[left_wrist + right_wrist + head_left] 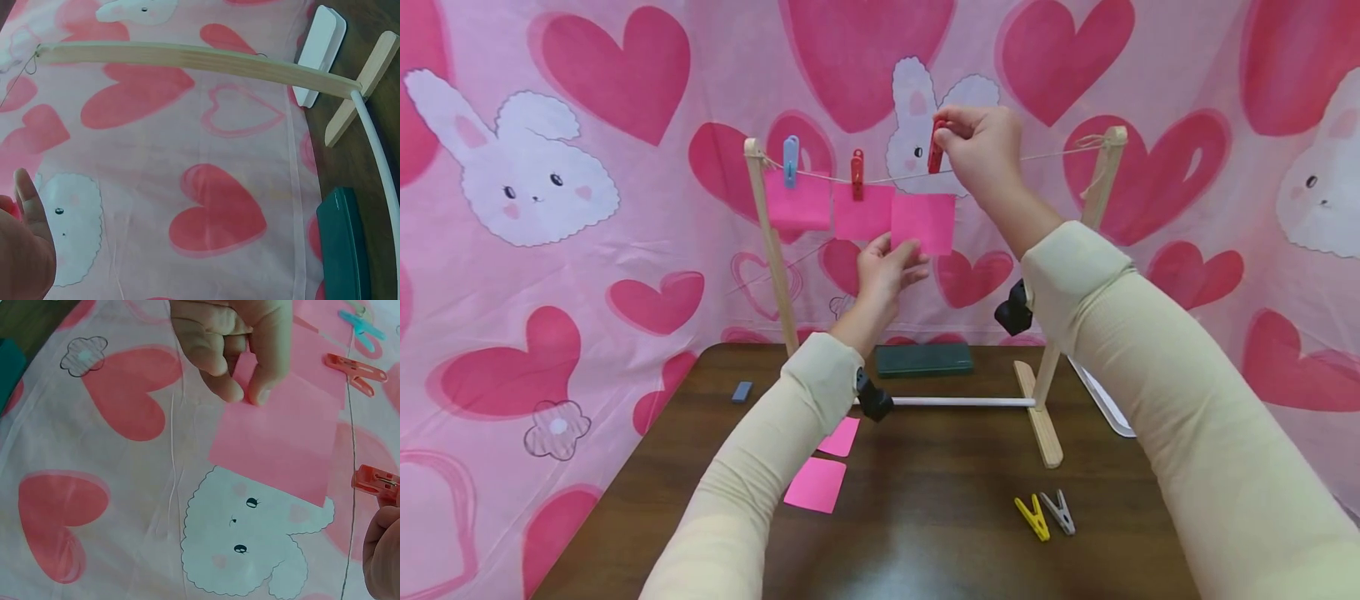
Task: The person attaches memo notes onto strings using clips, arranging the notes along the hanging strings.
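My left hand (886, 268) pinches the lower edge of a pink sticky note (923, 223), whose top edge lies just below the string (1037, 157). In the right wrist view the left thumb and fingers (215, 359) hold that note by its edge. Above and to its right, my right hand (988, 146) pinches a red clothespin (936, 148) at the string. Two more pink notes hang to the left: one (861, 218) under a red clothespin (857, 175), the other (797, 204) under a blue clothespin (791, 162). The held note overlaps its neighbour's right edge in the head view.
A wooden frame (775, 258) carries the string, with a white bar (958, 402) low across it. On the table lie pink notes (817, 485), a yellow clothespin (1033, 518), a grey clothespin (1060, 512), a green case (923, 359), a small blue block (742, 392) and a white tray (1101, 400).
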The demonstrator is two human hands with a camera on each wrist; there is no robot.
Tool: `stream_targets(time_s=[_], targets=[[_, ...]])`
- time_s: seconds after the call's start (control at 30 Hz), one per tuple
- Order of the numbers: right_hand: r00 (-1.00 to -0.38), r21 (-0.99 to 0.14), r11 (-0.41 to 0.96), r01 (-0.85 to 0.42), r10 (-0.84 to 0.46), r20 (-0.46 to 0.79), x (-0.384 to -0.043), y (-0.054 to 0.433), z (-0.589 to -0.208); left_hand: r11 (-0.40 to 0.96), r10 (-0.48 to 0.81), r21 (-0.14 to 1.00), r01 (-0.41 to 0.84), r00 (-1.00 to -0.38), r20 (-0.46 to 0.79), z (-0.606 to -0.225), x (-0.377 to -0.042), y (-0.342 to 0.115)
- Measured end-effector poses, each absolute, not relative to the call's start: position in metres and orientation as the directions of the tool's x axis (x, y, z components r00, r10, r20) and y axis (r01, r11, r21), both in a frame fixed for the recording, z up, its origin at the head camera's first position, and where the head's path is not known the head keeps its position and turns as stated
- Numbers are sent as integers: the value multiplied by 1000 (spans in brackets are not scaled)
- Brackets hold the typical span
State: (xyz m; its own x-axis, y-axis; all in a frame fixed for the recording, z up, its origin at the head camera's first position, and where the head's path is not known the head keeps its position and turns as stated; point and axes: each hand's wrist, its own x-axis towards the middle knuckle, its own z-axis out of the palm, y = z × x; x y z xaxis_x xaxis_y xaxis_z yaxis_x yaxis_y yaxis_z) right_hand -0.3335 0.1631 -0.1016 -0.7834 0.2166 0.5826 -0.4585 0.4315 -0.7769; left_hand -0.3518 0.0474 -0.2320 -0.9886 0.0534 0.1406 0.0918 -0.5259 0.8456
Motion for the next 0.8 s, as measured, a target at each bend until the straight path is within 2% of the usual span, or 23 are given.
stream_targets(time_s=[0.33, 0.8], targets=[[-814, -784, 468, -409, 202, 545, -337, 160, -109, -499, 33, 857, 128, -986, 166, -228, -355, 50], [-824, -772, 480, -417, 157, 544, -341, 159, -120, -538, 41, 832, 132, -982, 182, -226, -362, 51]])
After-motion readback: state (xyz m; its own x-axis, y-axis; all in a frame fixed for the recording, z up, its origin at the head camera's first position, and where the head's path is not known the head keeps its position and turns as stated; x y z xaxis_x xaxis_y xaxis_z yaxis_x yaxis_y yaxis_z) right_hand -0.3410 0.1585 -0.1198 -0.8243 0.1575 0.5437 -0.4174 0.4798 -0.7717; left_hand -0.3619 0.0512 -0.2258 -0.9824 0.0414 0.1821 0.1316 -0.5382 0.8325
